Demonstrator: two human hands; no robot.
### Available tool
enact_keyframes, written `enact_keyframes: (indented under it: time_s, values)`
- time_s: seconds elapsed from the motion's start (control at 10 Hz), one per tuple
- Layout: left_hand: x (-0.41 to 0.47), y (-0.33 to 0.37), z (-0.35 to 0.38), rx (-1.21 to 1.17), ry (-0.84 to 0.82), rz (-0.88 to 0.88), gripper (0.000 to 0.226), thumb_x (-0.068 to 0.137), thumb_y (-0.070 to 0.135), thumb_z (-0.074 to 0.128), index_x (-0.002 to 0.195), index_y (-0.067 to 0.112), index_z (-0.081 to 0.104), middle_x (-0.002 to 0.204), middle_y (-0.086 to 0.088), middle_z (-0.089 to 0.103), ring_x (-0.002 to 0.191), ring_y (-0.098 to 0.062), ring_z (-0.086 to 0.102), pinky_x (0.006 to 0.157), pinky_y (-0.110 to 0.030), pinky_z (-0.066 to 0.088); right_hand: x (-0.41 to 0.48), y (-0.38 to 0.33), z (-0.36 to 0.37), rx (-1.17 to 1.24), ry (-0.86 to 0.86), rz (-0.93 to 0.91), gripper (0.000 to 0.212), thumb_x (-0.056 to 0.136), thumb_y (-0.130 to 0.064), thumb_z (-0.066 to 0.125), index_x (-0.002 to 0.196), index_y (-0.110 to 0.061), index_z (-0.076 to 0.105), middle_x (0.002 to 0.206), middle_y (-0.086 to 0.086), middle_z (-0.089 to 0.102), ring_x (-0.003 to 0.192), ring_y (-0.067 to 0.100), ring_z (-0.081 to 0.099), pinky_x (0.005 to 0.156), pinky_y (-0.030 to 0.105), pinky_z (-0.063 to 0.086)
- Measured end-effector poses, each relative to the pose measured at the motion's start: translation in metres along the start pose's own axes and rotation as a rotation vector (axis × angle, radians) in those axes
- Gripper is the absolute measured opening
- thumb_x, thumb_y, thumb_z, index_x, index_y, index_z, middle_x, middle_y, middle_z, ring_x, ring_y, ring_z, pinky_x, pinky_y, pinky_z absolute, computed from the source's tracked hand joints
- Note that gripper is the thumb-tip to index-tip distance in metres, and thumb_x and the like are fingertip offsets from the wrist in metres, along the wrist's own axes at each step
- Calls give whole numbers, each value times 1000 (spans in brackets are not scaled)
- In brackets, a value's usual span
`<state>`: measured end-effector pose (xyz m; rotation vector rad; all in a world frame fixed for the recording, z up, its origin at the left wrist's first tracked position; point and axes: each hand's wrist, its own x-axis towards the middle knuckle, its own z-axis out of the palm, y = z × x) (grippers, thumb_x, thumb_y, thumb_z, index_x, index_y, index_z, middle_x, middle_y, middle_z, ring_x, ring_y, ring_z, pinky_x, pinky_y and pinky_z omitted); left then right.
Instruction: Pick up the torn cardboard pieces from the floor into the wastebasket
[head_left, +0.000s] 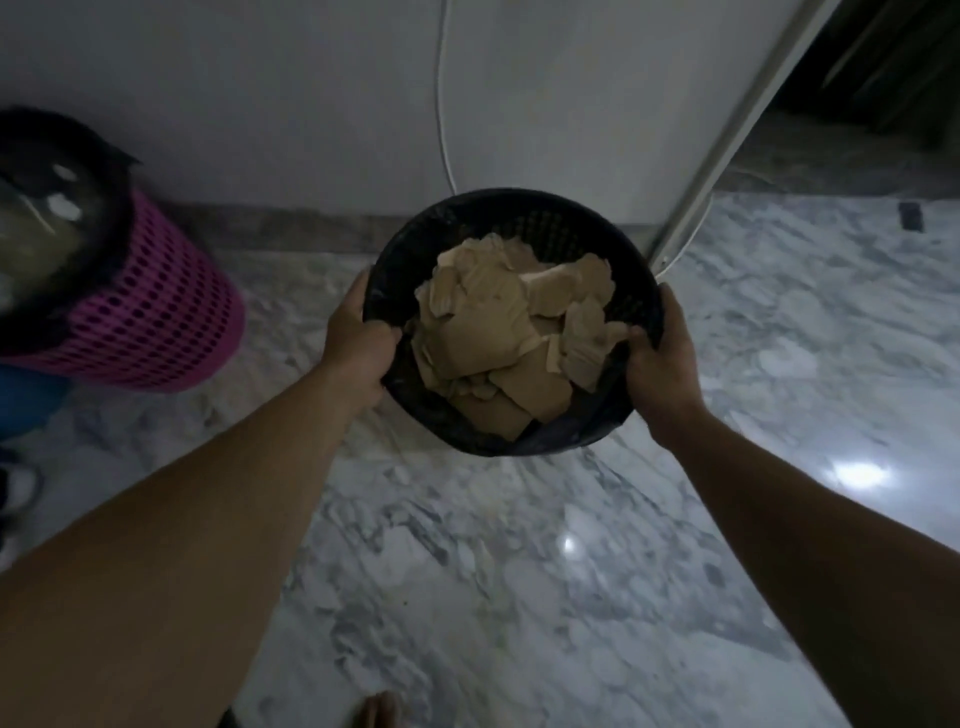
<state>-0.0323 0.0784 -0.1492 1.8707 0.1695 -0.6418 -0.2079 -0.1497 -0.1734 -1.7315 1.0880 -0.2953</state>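
Observation:
A black mesh wastebasket (524, 218) hangs above the marble floor, tilted with its mouth toward me. Several torn brown cardboard pieces (498, 332) fill it in a loose heap. My left hand (358, 343) grips the rim on the left side, thumb hooked inside. My right hand (662, 358) grips the rim on the right side, fingers curled over the edge and touching the cardboard. No loose cardboard shows on the visible floor.
A pink perforated bin (150, 317) with a dark liner stands at the left against the white wall. A white cable (441, 104) hangs down the wall behind the basket. A metal door frame (727, 140) runs diagonally at the right. My toes (379, 712) show at the bottom.

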Motion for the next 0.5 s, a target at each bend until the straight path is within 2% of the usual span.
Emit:
enact_keyframes:
  time_s: [0.1,0.2,0.3,0.4,0.5]
  values:
    - [35,-17,18,58,27,96,70,101,-3,43,153,42,37,138,10,52,121,-16,55,94,-27,52,26,21,19,-23,48,-67,59,104,-17,43,159,-31,24,151,-3,48,130,16,49,106,35,45]
    - [59,-17,24,151,60,245,75,97,-5,42,156,42,31,132,14,49,121,-11,51,109,-32,45,55,19,29,-32,26,-143,62,103,-18,41,160,-31,22,151,-5,48,132,14,49,108,33,44]
    - [73,-14,25,213,51,307,76,96,-6,38,154,43,32,133,17,48,123,-7,50,112,-31,43,75,14,31,-69,-22,-158,62,104,-18,38,161,-30,17,152,-4,46,133,16,47,111,38,43]
    - [81,-4,24,271,30,303,74,95,-3,39,154,42,34,139,12,51,124,-15,53,111,-40,46,78,6,28,-127,-37,-139,62,105,-26,40,160,-35,13,149,-1,50,129,24,53,104,45,48]
    - [78,0,11,270,-24,193,69,100,20,58,157,41,26,148,7,49,132,-21,51,110,-42,45,70,2,22,-157,-100,-72,83,94,-63,47,156,-47,-6,151,8,49,128,36,55,100,54,50]
